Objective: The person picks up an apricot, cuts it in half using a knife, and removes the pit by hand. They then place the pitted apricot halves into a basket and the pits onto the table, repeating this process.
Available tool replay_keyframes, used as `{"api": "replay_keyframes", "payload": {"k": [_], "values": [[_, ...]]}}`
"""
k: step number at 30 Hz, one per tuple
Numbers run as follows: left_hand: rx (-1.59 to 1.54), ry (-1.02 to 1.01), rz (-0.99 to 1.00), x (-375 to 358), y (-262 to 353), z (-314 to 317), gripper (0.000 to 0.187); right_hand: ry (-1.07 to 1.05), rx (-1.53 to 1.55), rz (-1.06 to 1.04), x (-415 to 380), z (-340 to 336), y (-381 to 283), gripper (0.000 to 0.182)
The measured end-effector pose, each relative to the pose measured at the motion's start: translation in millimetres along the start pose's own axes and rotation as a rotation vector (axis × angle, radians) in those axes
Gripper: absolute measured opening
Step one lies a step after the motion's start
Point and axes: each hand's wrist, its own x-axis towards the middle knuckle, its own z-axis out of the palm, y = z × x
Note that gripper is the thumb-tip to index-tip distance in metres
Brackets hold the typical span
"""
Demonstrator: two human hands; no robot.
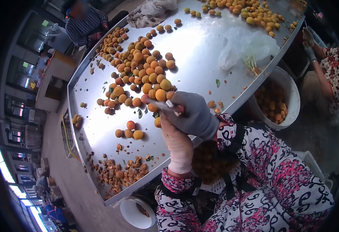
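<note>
My right hand [192, 114], in a grey glove, grips a small knife [162, 104] whose blade points at the fruit pile. My left hand [176, 141], in a pale glove, holds one orange fruit [157, 122] just below the blade, over the metal table [200, 46]. Directly beyond both hands lies a large pile of small orange fruit [142, 65]. Three loose fruits [130, 131] sit to the left of my left hand.
A heap of pits and scraps [119, 173] lies near the table's edge, above a white bucket [136, 213]. A tub of fruit [279, 101] stands on the right. A plastic bag [247, 46], a cloth [150, 13] and more fruit [250, 11] sit farther off. Other people [82, 23] [332, 73] work alongside.
</note>
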Motion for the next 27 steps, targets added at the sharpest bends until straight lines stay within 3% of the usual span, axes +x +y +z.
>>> {"api": "replay_keyframes", "payload": {"k": [1,3,6,7,8,10,12,13,14,16,18,19,22,24,27], "values": [[0.0,0.004,-0.006,-2,0,-1,0.038,-0.048,-0.126,-0.088,0,-1,-4,0.019],[-0.421,-0.037,-0.284,-5,4,1,0.046,-0.056,-0.091,-0.1,1,-2,-8,0.02],[-0.432,0.014,-0.375,0,21,6,0.048,-0.067,-0.102,-0.055,7,-3,-9,0.018],[-0.171,-0.104,-0.175,-5,12,-7,0.048,-0.029,0.311,0.266,12,-7,-13,0.018],[-0.723,-0.399,-0.502,15,-1,-40,0.051,0.01,0.725,0.589,16,-12,-16,0.02],[-0.606,-0.329,-0.456,15,6,-48,0.055,-0.108,0.817,0.615,14,-30,-15,0.029],[-0.597,-0.335,-0.423,10,16,-48,0.055,-0.53,0.561,0.777,10,-38,-15,0.03],[-0.529,-0.237,-0.468,7,23,-47,0.055,-0.808,0.338,0.704,8,-37,-10,0.04],[-0.461,-0.138,-0.516,4,26,-47,0.054,-0.808,0.34,0.708,6,-38,-9,0.04],[-0.452,-0.132,-0.519,4,15,-55,0.053,-0.834,0.009,0.451,5,-42,-13,0.039],[-0.538,-0.281,-0.58,4,10,-56,0.049,-0.536,0.395,0.847,16,-42,-15,0.035],[-0.56,-0.337,-0.549,2,8,-52,0.044,-0.429,0.653,0.855,22,-49,-17,0.029],[-0.594,-0.342,-0.62,-1,2,-38,0.04,-0.151,0.98,0.796,30,-51,-16,0.029],[-0.599,-0.375,-0.638,0,-4,-33,0.039,-0.104,1.02,0.76,33,-48,-18,0.03],[-0.561,-0.232,-0.703,-2,-3,-22,0.035,0.002,0.986,0.733,36,-39,-35,0.029]]}}
